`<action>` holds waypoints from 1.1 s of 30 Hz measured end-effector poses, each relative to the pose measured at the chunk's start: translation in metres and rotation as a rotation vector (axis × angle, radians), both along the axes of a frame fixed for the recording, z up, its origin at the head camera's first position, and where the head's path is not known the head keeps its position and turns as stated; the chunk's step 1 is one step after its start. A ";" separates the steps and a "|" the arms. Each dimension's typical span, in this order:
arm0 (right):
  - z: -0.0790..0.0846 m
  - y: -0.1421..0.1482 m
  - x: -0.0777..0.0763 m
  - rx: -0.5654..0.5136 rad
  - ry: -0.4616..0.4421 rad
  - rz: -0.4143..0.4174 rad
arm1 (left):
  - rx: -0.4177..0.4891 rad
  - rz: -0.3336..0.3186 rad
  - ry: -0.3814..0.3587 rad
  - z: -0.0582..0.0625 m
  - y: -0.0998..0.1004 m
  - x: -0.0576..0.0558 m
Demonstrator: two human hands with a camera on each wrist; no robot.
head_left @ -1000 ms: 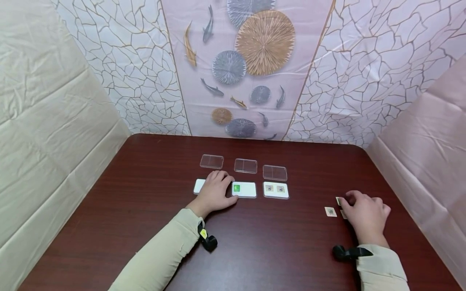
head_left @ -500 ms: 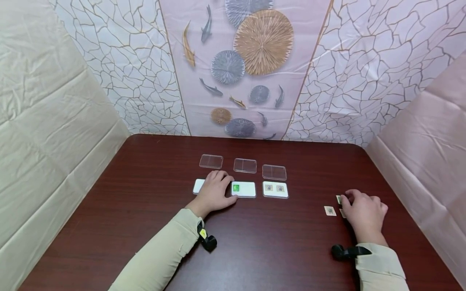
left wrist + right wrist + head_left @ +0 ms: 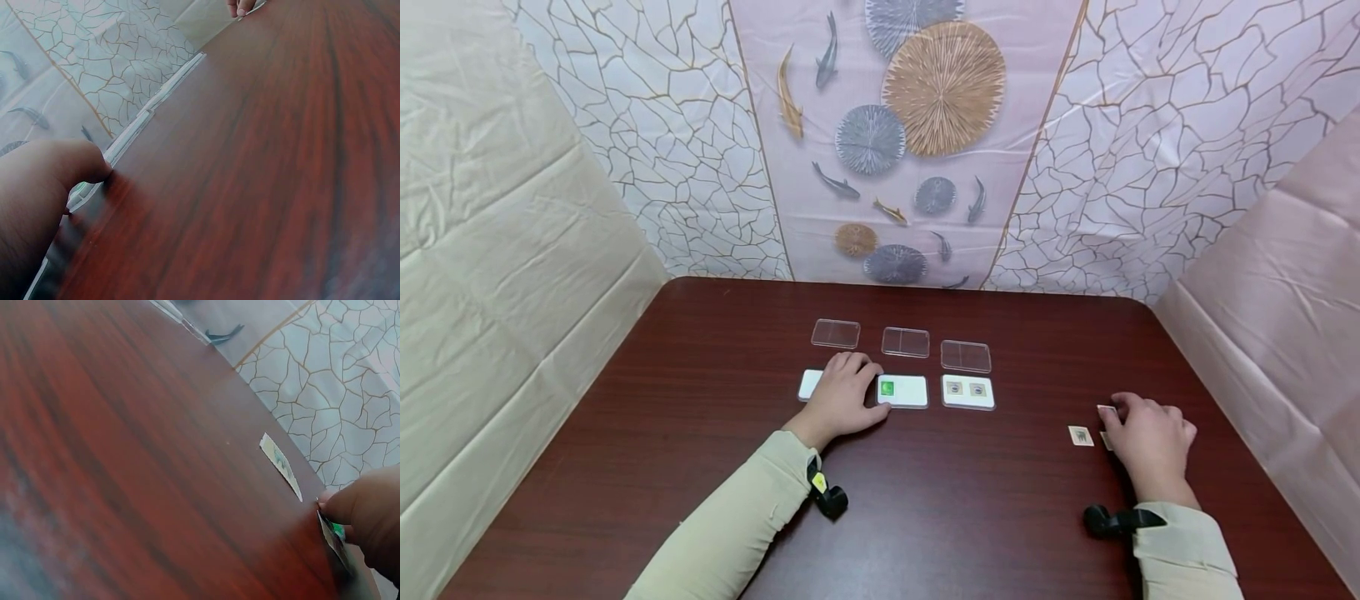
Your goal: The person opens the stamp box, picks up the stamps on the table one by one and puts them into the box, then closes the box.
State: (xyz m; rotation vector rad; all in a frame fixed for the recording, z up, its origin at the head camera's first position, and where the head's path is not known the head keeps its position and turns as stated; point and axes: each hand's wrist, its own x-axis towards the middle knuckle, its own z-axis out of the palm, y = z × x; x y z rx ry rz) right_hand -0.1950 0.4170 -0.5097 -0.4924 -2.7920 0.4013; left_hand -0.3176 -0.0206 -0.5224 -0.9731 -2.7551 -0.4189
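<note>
My left hand [image 3: 842,396] holds the left end of the middle white flat case [image 3: 912,392], thumb at its front edge and forefinger at its back edge. A small green stamp [image 3: 887,388] lies in that case's left half. The left white case [image 3: 809,382] is partly hidden by the same hand. On the right, my right hand [image 3: 1153,442] pinches another small stamp [image 3: 1103,408] between thumb and forefinger; some green shows there in the right wrist view. Beside it lie a pale stamp [image 3: 1081,436] and a partly covered stamp [image 3: 1107,440].
The right white case [image 3: 968,392] contains two grey-brown stamps. Behind the cases lie three clear lids, the left lid [image 3: 836,333], the middle lid [image 3: 906,342] and the right lid [image 3: 966,356]. Patterned cloth hangs behind the dark wooden table [image 3: 940,500].
The stamp at my right fingertips has tilted and now shows mostly a thin edge. My right hand has shifted slightly left. The left hand stays put.
</note>
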 end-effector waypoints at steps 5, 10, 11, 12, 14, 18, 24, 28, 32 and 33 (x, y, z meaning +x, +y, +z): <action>-0.005 0.001 -0.001 -0.082 0.047 -0.015 | 0.006 0.000 0.011 0.001 0.001 0.001; -0.007 0.001 -0.002 -0.134 0.092 -0.025 | 0.004 0.002 0.022 0.001 0.001 0.001; -0.008 0.001 -0.002 -0.139 0.100 -0.024 | 0.003 0.003 0.018 0.001 0.001 0.001; -0.008 0.000 -0.002 -0.143 0.108 -0.024 | 0.002 0.003 0.013 0.001 0.001 0.001; -0.009 -0.001 -0.002 -0.157 0.126 -0.022 | 0.005 0.003 0.005 0.001 0.001 0.001; -0.010 -0.003 -0.004 -0.178 0.175 0.010 | 0.004 0.007 -0.005 0.001 0.000 0.000; -0.010 -0.004 -0.008 -0.175 0.211 0.111 | -0.003 0.009 -0.010 0.001 0.000 0.000; -0.010 -0.004 -0.009 -0.184 0.251 0.140 | -0.008 0.011 -0.013 0.001 0.000 0.000; -0.011 -0.008 -0.011 -0.195 0.305 0.140 | -0.011 0.010 -0.021 0.002 0.000 0.001; -0.011 -0.010 -0.011 -0.203 0.318 0.137 | -0.010 0.009 -0.022 0.002 0.000 0.001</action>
